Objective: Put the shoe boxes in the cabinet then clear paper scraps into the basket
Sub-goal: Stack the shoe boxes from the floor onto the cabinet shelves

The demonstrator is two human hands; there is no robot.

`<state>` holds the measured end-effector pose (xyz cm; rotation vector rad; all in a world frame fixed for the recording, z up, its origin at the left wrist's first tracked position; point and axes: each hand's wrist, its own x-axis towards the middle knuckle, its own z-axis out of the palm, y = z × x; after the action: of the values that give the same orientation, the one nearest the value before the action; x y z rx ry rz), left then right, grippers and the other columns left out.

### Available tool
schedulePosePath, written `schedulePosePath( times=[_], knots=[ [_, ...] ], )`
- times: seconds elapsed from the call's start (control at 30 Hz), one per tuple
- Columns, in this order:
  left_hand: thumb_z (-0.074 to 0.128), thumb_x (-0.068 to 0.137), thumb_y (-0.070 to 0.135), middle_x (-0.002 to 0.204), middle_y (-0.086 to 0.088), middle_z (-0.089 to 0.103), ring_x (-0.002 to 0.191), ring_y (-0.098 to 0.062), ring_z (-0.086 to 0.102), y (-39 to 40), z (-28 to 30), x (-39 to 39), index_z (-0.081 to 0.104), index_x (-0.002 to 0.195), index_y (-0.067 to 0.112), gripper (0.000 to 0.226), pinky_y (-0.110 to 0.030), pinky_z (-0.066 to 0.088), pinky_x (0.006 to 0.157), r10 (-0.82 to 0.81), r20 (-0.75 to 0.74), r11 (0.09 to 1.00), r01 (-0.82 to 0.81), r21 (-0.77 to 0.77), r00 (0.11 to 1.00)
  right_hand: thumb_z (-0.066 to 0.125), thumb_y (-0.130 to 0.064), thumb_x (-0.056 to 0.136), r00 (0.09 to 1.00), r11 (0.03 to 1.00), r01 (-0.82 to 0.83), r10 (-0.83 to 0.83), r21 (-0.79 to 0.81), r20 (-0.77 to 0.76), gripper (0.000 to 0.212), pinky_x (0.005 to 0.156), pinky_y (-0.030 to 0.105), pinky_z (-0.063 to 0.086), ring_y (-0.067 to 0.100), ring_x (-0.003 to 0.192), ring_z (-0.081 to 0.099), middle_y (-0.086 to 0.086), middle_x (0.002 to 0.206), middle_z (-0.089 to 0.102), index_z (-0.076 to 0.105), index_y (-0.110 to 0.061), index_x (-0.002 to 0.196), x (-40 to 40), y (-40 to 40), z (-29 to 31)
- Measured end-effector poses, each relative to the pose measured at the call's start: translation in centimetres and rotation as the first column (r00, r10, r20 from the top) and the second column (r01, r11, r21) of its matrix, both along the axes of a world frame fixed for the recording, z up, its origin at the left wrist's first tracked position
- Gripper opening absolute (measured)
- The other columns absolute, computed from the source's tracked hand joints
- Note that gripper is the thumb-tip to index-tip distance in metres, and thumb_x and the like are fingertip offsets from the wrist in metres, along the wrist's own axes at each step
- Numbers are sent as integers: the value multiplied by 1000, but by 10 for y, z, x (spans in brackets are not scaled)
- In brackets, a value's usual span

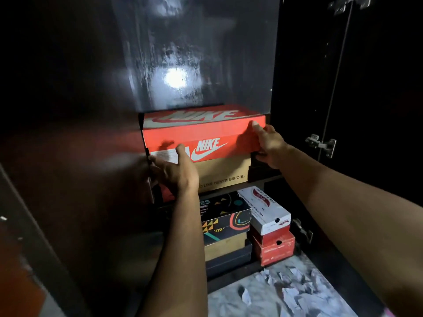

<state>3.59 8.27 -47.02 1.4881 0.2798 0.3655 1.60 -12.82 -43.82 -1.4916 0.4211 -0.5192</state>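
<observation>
Several shoe boxes already stowed inside the dark wooden cabinet (pixel 297 88): on the upper shelf, an orange cardboard Nike shoe box (pixel 201 133) stacked on a tan cardboard box printed with "LIKE NEVER BEFORE" (pixel 225 173); on the lower level, a black box with coloured geometric patterns (pixel 225 216) over a plain tan box and a black one, and beside these a white box with red lettering (pixel 266 210) atop a red box (pixel 273 248).

Still being settled by both hands, judging by the contact: right hand (pixel 269 145) gripping the orange box at its right front corner, thumb on the lid edge and fingers curled under the base; left hand (pixel 176 171) against the box's lower left front, thumb raised on the face, other fingers spread, apparently pressing rather than clasping.

Box-stowing stage probably near its end, though impossible to confirm, with no view of any boxes outside the cabinet. Second stage untouched: many white paper scraps (pixel 290 291) scattered on the marbled grey floor (pixel 229 300) in front of the cabinet.

No basket anywhere in view. Left side of the cabinet lost in darkness; back panel only a smeared glare. Left fingertips partly blurred, so exact hold uncertain. Open door at right with metal hinges (pixel 321 144), its edge cut off.
</observation>
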Motion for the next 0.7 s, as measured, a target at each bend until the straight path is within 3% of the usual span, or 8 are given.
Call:
schedulePosePath(
  times=[0.07, 0.13, 0.3, 0.4, 0.47, 0.53, 0.6, 0.7],
  knots=[
    [56, 93, 55, 173, -10, 5, 159, -33, 8, -1, -5, -5, 6, 165, 20, 95, -50, 16, 126, -55, -5, 998, 55, 33, 998, 57, -55, 99, 1000, 1000, -15, 15, -24, 6, 55, 97, 50, 46, 27, 123, 52, -2, 133, 54, 45, -32, 147, -1, 0, -7],
    [57, 91, 55, 172, -12, 8, 158, -36, 11, -5, -8, -12, 8, 165, 23, 94, -54, 20, 125, -28, 15, 998, 27, 60, 1000, 56, -53, 101, 999, 998, -44, 44, -36, 9, 55, 99, 49, 43, 25, 120, 50, -3, 131, 53, 42, -33, 150, -5, 0, -12],
    [64, 85, 40, 147, -12, 48, 141, -34, 39, -29, -13, -44, 55, 137, 16, 59, -47, 31, 118, 96, 264, 992, -114, 56, 960, 58, -41, 103, 999, 994, 24, -19, -104, 50, 56, 111, 44, 42, 26, 132, 52, 9, 148, 54, 42, -21, 153, -29, -16, -30],
    [58, 76, 41, 121, -12, 65, 116, -27, 59, -62, -28, -66, 64, 120, 15, 51, -42, 45, 106, -56, 397, 998, 43, 43, 916, 64, -29, 101, 998, 986, 50, -42, -158, 53, 40, 105, 38, 47, 19, 109, 61, 11, 129, 66, 57, -15, 138, -71, -32, -47],
    [64, 81, 27, 113, -15, 66, 97, -19, 62, -91, -44, -85, 65, 113, 13, 35, -24, 50, 93, -206, 410, 979, 182, 96, 889, 65, -23, 100, 999, 982, 35, -28, -185, 39, 32, 98, 33, 49, 15, 101, 63, 7, 117, 70, 63, -13, 131, -113, -43, -61],
    [65, 85, 19, 107, -10, 67, 84, -6, 61, -121, -66, -109, 67, 108, 14, 23, -7, 45, 76, -357, 402, 934, 320, 157, 843, 65, -20, 100, 1000, 975, 30, -29, -220, 7, 26, 90, 29, 51, 15, 100, 67, 4, 110, 73, 66, -14, 126, -160, -58, -79],
    [62, 85, 24, 102, -2, 69, 82, 4, 63, -153, -89, -138, 66, 104, 25, 19, -5, 43, 70, -511, 361, 859, 457, 229, 780, 62, -16, 100, 998, 966, 25, -39, -256, -53, 21, 81, 23, 51, 14, 96, 68, 3, 105, 75, 69, -15, 120, -209, -77, -101],
    [65, 91, 14, 97, -1, 71, 86, -12, 67, -198, -125, -187, 68, 104, 26, 18, -10, 48, 69, -694, 278, 720, 638, 273, 664, 55, -5, 102, 984, 962, 16, -63, -272, -166, 21, 74, 17, 51, 13, 89, 67, 10, 100, 76, 70, -6, 116, -289, -108, -137]
  ],
)
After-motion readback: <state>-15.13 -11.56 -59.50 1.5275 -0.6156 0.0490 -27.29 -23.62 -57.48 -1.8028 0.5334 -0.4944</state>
